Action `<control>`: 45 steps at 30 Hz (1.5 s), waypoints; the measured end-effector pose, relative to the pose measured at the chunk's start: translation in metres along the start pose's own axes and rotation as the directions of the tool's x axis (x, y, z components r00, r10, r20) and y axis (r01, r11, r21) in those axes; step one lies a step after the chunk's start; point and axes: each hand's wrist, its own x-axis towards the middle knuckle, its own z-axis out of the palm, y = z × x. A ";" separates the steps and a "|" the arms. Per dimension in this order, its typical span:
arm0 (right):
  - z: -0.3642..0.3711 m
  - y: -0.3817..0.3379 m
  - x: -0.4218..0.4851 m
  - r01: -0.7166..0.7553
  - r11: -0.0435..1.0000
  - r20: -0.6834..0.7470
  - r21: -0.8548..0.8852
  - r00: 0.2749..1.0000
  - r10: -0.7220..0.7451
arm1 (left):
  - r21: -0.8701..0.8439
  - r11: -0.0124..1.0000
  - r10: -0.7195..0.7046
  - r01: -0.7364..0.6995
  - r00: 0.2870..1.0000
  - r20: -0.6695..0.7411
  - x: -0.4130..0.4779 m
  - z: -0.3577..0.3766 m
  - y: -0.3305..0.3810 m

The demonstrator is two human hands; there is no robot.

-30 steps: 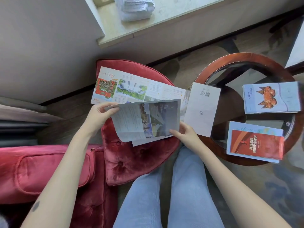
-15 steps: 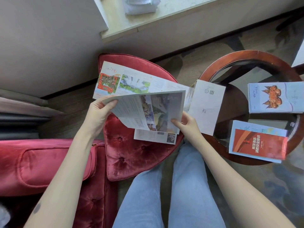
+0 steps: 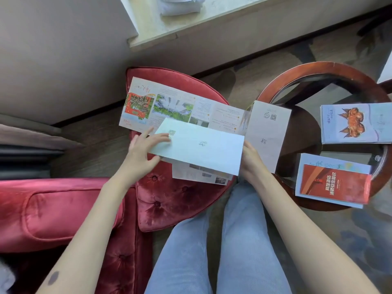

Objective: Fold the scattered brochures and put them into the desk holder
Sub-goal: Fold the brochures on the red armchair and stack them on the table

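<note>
A pale folded brochure (image 3: 203, 149) lies over the red velvet seat (image 3: 169, 204), its plain cover facing up. My left hand (image 3: 143, 152) grips its left edge, fingers on top and thumb under. My right hand (image 3: 251, 160) holds its right edge from below. A printed flap (image 3: 199, 177) sticks out beneath it. Behind it a long unfolded brochure (image 3: 180, 105) with colourful pictures lies flat on the seat. No desk holder is visible.
A round wooden glass-topped table (image 3: 360, 77) stands at the right. On it lie a pale folded leaflet (image 3: 267, 132), a crab-picture brochure (image 3: 356, 124) and a red-cover brochure (image 3: 335, 183). A red armrest (image 3: 53, 209) is at the left, my legs (image 3: 212, 251) below.
The brochure's panel that stood open with pictures showing has been folded down to the right, so the plain cover now faces up. Both hands stayed at its edges.
</note>
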 end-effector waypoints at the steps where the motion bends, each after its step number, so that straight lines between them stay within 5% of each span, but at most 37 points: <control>1: 0.000 0.000 0.001 -0.027 1.000 0.027 -0.007 0.999 0.027 | 0.164 0.986 0.031 -0.030 0.999 -0.006 -0.002 0.004 0.000; 3: 0.003 -0.001 0.000 -0.062 0.998 0.075 -0.006 0.995 0.062 | 0.356 0.920 0.157 -0.163 0.987 0.045 -0.004 0.017 0.004; 6: 0.012 -0.004 -0.002 -0.102 0.994 0.129 0.047 0.987 0.095 | 0.427 0.847 0.273 -0.316 0.949 0.161 -0.004 0.042 0.018; 10: 0.022 -0.011 -0.006 -0.154 0.984 0.157 0.090 0.978 0.139 | 0.392 0.879 0.232 -0.273 0.961 0.149 0.003 0.059 0.020; 16: 0.022 -0.013 -0.006 -0.363 0.804 0.214 0.471 0.931 0.295 | 0.210 0.953 0.192 -0.220 0.971 0.146 0.010 0.061 0.013; 21: 0.003 -0.011 -0.007 -0.101 0.995 0.285 0.024 0.954 0.090 | -0.080 0.996 0.049 -0.038 0.988 0.146 0.015 0.044 0.004; 27: -0.023 -0.009 -0.015 0.119 0.863 0.300 -0.491 0.953 0.039 | -0.266 0.958 -0.133 0.108 0.988 -0.077 0.028 0.016 -0.007; 33: -0.022 -0.004 -0.016 0.134 0.803 0.350 -0.580 0.932 0.097 | -0.333 0.932 -0.208 0.141 0.962 -0.175 0.038 -0.002 -0.009; 38: -0.036 0.008 -0.009 0.226 0.577 0.345 -0.785 0.933 0.104 | -0.340 0.918 -0.298 0.205 0.921 -0.249 0.042 -0.004 -0.012; 45: -0.017 -0.002 -0.031 0.429 0.558 0.479 -0.710 0.875 -0.063 | -0.389 0.874 -0.376 0.293 0.914 -0.156 0.035 0.030 -0.022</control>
